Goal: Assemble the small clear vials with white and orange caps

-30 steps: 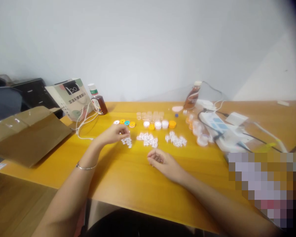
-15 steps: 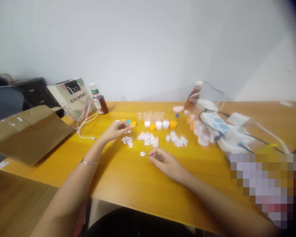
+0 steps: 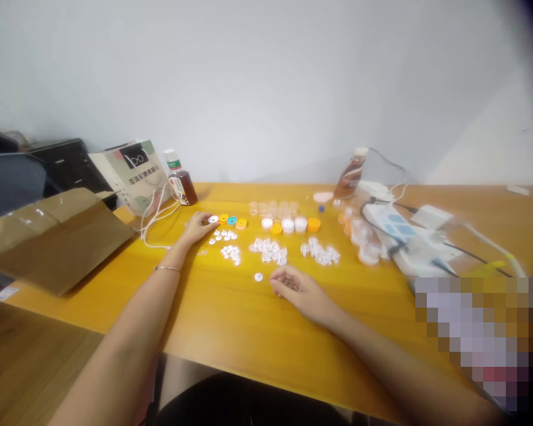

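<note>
White cap [image 3: 213, 219], teal cap [image 3: 231, 221]

A thin, plain bangle [image 3: 167, 268] with a silvery shine rings the wrist just behind the person's left hand [image 3: 198, 228], and from it back toward the elbow I see a bare left forearm [image 3: 131, 325]. To the right of that bangle, the right hand [image 3: 297, 290] and right forearm [image 3: 382, 355] are bare too. Lower than the bangle and right of it shows rounded black clothing [image 3: 249, 405], too dark to make out its cut.
</note>
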Action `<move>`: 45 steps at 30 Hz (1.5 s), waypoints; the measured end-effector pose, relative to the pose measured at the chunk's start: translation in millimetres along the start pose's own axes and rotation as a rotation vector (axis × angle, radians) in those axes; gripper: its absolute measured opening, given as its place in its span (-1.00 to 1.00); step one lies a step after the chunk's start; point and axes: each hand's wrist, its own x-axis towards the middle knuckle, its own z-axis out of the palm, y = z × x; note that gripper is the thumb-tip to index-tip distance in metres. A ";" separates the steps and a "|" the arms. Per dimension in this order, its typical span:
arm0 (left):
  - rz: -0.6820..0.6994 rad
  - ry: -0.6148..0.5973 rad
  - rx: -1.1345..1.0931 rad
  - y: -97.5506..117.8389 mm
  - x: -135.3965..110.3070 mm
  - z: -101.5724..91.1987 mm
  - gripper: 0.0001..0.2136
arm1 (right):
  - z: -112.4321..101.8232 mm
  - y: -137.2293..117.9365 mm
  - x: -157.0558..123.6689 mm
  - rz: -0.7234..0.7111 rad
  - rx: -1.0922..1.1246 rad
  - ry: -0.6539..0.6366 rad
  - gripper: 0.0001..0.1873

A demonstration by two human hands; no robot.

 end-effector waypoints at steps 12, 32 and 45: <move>0.419 -0.410 -0.215 94.7 -61.7 -33.9 -0.67 | -1.6 2.0 0.9 0.021 0.039 0.020 -0.87; 0.497 -0.509 -0.086 100.8 -70.8 -39.2 -0.72 | -0.7 0.2 1.8 0.001 -0.025 0.030 -0.89; 0.030 -0.586 0.338 17.9 -47.9 -77.5 -0.81 | 2.4 0.5 5.5 -0.024 -0.133 0.044 -0.88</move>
